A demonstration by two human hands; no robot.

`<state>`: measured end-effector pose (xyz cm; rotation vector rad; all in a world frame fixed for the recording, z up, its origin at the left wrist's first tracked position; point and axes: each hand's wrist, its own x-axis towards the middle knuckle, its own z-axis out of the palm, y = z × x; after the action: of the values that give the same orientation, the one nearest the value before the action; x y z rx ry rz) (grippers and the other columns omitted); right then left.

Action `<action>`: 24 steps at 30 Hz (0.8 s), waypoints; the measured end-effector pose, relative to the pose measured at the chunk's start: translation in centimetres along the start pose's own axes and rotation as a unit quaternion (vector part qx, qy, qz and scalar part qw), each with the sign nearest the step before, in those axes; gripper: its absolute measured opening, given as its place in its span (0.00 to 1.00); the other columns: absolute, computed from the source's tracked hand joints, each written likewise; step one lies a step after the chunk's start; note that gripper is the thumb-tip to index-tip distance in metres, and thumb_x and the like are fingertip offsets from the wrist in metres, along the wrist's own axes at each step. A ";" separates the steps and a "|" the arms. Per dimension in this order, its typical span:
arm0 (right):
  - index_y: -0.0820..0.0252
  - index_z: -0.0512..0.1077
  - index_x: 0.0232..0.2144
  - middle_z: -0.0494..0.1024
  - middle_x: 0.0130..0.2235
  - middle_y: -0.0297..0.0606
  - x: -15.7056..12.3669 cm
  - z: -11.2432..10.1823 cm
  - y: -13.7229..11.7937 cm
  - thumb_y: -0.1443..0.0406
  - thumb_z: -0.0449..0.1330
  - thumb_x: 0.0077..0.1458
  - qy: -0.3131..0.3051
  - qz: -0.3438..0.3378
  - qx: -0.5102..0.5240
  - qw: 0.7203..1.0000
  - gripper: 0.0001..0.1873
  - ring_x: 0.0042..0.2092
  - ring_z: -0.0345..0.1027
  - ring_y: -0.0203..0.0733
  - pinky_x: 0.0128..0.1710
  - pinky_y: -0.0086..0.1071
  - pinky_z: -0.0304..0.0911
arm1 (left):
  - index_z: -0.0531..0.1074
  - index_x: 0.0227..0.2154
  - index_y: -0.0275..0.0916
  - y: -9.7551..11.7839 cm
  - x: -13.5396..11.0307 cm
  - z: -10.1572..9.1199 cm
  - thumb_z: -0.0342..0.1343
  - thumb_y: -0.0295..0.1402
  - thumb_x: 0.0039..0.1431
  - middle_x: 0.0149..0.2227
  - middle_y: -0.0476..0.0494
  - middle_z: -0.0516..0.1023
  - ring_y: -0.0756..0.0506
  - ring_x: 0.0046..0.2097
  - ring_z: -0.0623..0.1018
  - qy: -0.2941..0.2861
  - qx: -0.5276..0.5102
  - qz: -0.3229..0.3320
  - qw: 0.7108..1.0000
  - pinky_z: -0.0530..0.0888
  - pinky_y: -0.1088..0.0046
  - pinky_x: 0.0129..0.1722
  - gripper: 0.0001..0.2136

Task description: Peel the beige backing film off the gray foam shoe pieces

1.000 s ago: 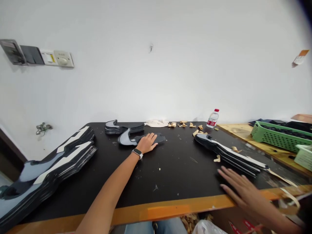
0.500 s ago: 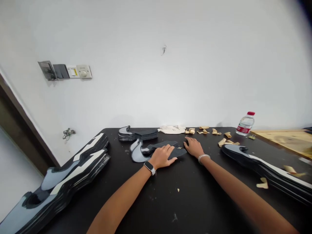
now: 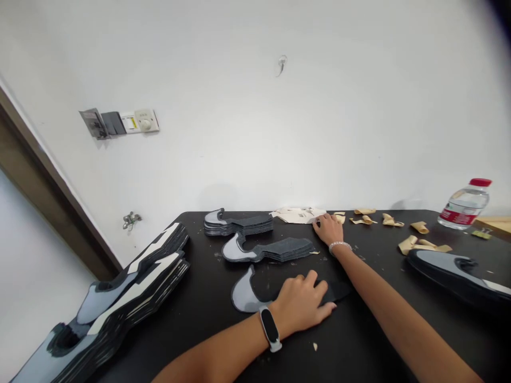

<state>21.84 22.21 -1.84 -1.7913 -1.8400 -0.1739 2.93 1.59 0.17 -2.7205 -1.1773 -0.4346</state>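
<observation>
1. The left hand (image 3: pixel 301 298), with a band (image 3: pixel 270 327) on its wrist, lies palm down over the front piece (image 3: pixel 244 291), fingers slightly bent and thumb set apart; I cannot tell whether it grasps the piece or merely rests there.
2. That front piece lies on the black counter (image 3: pixel 207 314), in front of the other two groups in the middle — its grey hooked end points to the counter's left edge, while its dark tail shows beyond the fingers.
3. The right hand (image 3: pixel 330 229), wearing a bracelet (image 3: pixel 340 244), reaches toward the counter's far edge, fingers bent downward; whether it grasps anything cannot be told.
4. Its fingertips are at the right end of a pale sheet (image 3: pixel 297 214) by that edge; contact is unclear.
5. Behind the front piece sits the middle stack (image 3: pixel 279 248), and behind that the far stack (image 3: pixel 249 224), nearer the far left corner.
6. Along the left edge lie two taller stacks (image 3: pixel 131 292) with white strips on top.
7. Toward the far right corner are curled tan scraps (image 3: pixel 419 227), a red-capped bottle (image 3: pixel 465 205) and a clip (image 3: pixel 481 233) — with the right stack (image 3: pixel 439 266) in front of them.
</observation>
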 end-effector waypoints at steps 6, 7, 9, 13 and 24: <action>0.62 0.70 0.33 0.75 0.39 0.49 -0.7 -0.6 0.3 0.62 0.51 0.55 -0.011 -0.022 0.129 0.991 0.11 0.46 0.65 0.52 0.45 0.43 0.58 | 0.64 0.50 0.40 1.3 -2.1 -0.5 0.41 0.52 0.60 0.44 0.40 0.70 0.43 0.36 0.76 -0.011 -0.022 -0.002 1.000 0.75 0.67 0.31 0.24; 0.61 0.70 0.33 0.76 0.36 0.46 -1.0 -0.8 0.6 0.60 0.52 0.55 -0.020 -0.025 0.162 0.986 0.11 0.42 0.68 0.49 0.43 0.40 0.60 | 0.63 0.51 0.40 1.4 -2.6 -0.7 0.40 0.53 0.59 0.46 0.39 0.70 0.42 0.37 0.76 -0.013 -0.027 -0.001 1.000 0.75 0.67 0.32 0.26; 0.60 0.69 0.33 0.78 0.32 0.42 -1.8 -1.4 1.2 0.56 0.52 0.55 -0.033 -0.019 0.230 0.972 0.14 0.37 0.70 0.44 0.40 0.37 0.63 | 0.62 0.53 0.39 1.6 -3.6 -1.1 0.38 0.54 0.59 0.48 0.39 0.70 0.42 0.39 0.76 -0.017 -0.041 0.004 0.999 0.75 0.66 0.35 0.28; 0.62 0.68 0.33 0.79 0.33 0.44 -4.9 -3.2 2.5 0.48 0.49 0.54 -0.055 0.019 0.334 0.941 0.23 0.31 0.71 0.40 0.29 0.32 0.65 | 0.61 0.54 0.40 1.8 -4.6 -1.8 0.39 0.52 0.60 0.52 0.40 0.68 0.42 0.42 0.76 -0.026 -0.065 0.005 0.998 0.75 0.65 0.38 0.26; 0.58 0.60 0.24 0.77 0.38 0.42 -10.7 -6.8 1.5 0.50 0.58 0.48 -0.106 0.087 0.465 0.875 0.19 0.33 0.71 0.39 0.28 0.31 0.67 | 0.62 0.54 0.41 1.4 -4.4 -2.4 0.43 0.48 0.61 0.53 0.41 0.68 0.42 0.44 0.77 -0.024 -0.127 0.005 0.992 0.75 0.65 0.41 0.23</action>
<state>24.74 9.83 -1.62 -1.2660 -1.4630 0.8694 0.57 -3.00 1.02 -2.9642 -1.1943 -0.5560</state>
